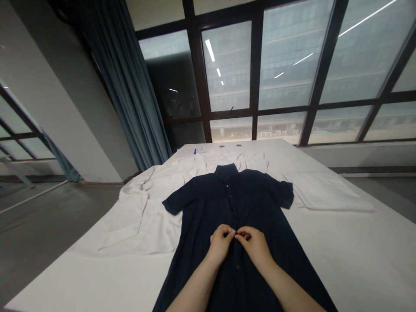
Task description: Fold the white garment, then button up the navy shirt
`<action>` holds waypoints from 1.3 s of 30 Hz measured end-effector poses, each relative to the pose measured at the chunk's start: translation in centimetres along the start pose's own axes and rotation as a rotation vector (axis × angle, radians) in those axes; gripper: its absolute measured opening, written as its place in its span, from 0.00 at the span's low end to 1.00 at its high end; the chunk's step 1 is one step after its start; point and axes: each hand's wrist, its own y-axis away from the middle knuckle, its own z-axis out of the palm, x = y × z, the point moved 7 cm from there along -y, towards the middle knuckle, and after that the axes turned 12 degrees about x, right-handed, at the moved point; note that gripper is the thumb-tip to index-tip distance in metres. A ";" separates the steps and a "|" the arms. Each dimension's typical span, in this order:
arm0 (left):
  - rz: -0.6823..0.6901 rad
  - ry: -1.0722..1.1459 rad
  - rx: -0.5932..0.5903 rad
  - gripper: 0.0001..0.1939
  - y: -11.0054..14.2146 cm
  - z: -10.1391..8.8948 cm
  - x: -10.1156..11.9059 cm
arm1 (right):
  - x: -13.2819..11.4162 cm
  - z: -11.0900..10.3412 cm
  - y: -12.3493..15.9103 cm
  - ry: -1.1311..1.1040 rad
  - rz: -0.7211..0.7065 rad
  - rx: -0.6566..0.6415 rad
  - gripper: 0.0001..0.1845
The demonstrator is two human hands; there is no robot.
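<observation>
A dark navy short-sleeved shirt (204, 208) lies front side up on the white table, its collar pointing away from me. Small buttons show along the front placket near the collar, and one more shows below my hands. At the middle of the placket, my left hand (221, 242) pinches the fabric edge with thumb and fingers. Right beside it, my right hand (255, 243) also pinches the placket, fingertips almost touching the left ones. Whatever small part sits between the fingertips, such as a button, is hidden.
White garments (156, 208) lie spread to the left of and behind the shirt. Folded white cloth (331, 193) rests at the right. A blue pen (195, 151) lies at the far end of the white table (364, 255). Windows and a blue curtain (130, 82) stand beyond.
</observation>
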 end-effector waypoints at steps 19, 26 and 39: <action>0.026 0.061 0.083 0.05 0.2 0.0 0.1 | 0.2 0.4 0.1 -0.007 -0.010 -0.005 0.07; 0.019 0.036 0.096 0.06 0.3 -0.1 0.3 | 0.7 0.6 0.1 -0.088 0.027 0.032 0.08; 0.181 0.001 0.136 0.05 0.7 -0.6 1.0 | -0.4 0.0 0.2 0.050 -0.119 0.043 0.09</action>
